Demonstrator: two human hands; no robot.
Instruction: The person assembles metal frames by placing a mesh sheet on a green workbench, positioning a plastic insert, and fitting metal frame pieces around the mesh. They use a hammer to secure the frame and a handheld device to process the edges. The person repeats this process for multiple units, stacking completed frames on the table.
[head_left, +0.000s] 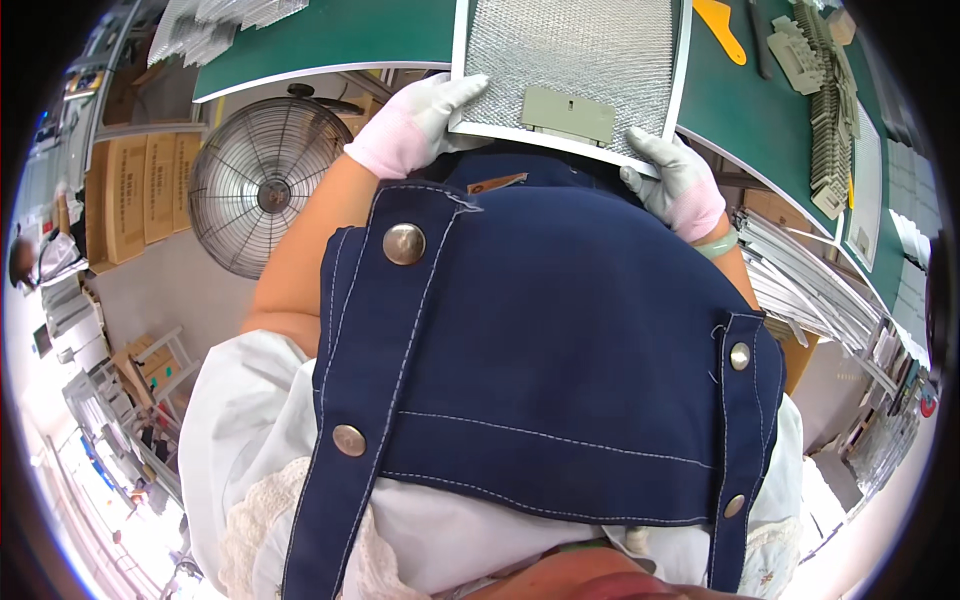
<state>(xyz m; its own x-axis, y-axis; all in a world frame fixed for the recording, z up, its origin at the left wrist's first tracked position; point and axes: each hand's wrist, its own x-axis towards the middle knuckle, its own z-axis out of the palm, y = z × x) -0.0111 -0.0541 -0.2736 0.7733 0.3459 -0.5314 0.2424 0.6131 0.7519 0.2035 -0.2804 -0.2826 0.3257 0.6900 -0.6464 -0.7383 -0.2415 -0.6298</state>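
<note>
A metal mesh filter point(580, 60) in a white frame lies in front of me, its near edge reaching over the table's edge toward my apron. My left hand point(405, 125), in a white and pink glove, grips the frame's near left corner, thumb along the top and fingers partly hidden beneath. At the near right corner, my right hand point(682, 185) in a matching glove holds the frame between thumb and fingers. Between the two hands, a grey-green plate point(568, 115) with a small slot sits on the mesh against the near rim.
On the green table point(340, 42) are loose mesh sheets point(215, 22) at left. A yellow scraper point(722, 30) and a row of grey-green plates point(830, 130) lie at right. A floor fan point(272, 195) and cardboard boxes point(145, 195) stand left; white strips point(800, 285) are stacked lower right.
</note>
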